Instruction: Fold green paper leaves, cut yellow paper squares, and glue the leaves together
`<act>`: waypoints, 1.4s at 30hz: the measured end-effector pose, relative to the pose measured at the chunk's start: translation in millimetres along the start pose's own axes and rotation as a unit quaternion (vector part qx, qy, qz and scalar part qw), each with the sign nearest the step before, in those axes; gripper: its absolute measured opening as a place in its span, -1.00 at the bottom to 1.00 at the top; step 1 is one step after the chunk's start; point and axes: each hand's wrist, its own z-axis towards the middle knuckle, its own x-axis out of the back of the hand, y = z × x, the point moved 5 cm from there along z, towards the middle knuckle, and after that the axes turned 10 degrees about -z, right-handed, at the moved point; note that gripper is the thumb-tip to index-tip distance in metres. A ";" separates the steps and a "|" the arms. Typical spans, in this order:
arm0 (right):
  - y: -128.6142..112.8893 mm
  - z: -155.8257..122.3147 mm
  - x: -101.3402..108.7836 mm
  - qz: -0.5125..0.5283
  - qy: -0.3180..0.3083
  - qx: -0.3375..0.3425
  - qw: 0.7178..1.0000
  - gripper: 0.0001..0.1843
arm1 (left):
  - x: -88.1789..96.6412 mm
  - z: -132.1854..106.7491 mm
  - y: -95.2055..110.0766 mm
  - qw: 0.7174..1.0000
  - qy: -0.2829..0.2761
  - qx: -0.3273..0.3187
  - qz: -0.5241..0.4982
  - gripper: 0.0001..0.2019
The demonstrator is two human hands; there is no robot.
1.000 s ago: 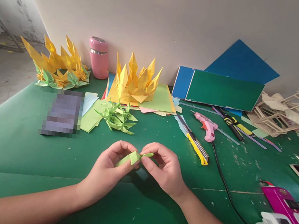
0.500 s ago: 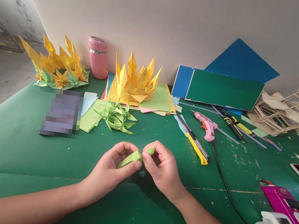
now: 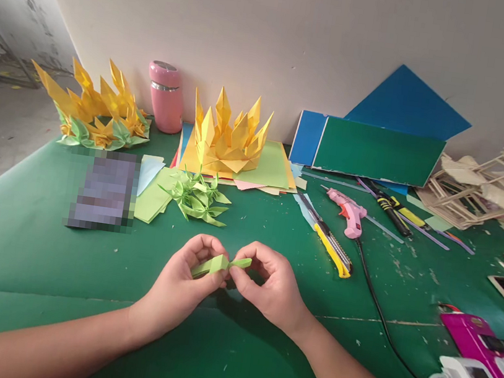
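Both my hands meet over the green table [image 3: 26, 257], a little in front of me. My left hand [image 3: 182, 285] pinches one end of a small light green folded paper piece [image 3: 216, 264] between thumb and fingers. My right hand [image 3: 268, 288] pinches the other, pointed end of the same piece. The paper is held just above the table top. A small heap of finished green folded pieces [image 3: 198, 197] lies behind my hands.
A yellow paper crown [image 3: 229, 136] on coloured sheets, a pink flask [image 3: 165, 97] and yellow-green paper flowers [image 3: 94, 110] stand at the back. To the right lie a yellow utility knife [image 3: 331, 244], a pink glue gun [image 3: 349, 214] with black cord, blue and green boards [image 3: 379, 150].
The paper piece has turned in my fingers and its pointed tip sticks out to the right again. Both hands shifted slightly left and away from me.
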 end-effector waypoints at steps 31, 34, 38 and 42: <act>-9.2 -2.2 7.2 -0.079 0.023 0.136 0.987 -0.77 | 2.7 3.1 -0.8 1.000 -0.001 0.015 0.021 -0.66; -11.7 -1.5 8.1 -0.083 0.029 0.150 0.985 -0.88 | 3.2 4.4 -0.3 0.999 -0.002 0.018 0.031 -0.68; -11.4 -0.7 9.2 -0.098 0.030 0.151 0.983 -0.86 | 2.6 5.1 -0.7 0.999 -0.010 0.029 0.038 -0.68; -10.9 -0.3 9.8 -0.107 0.023 0.157 0.982 -0.85 | 1.8 5.5 -0.6 0.999 -0.015 0.025 0.040 -0.70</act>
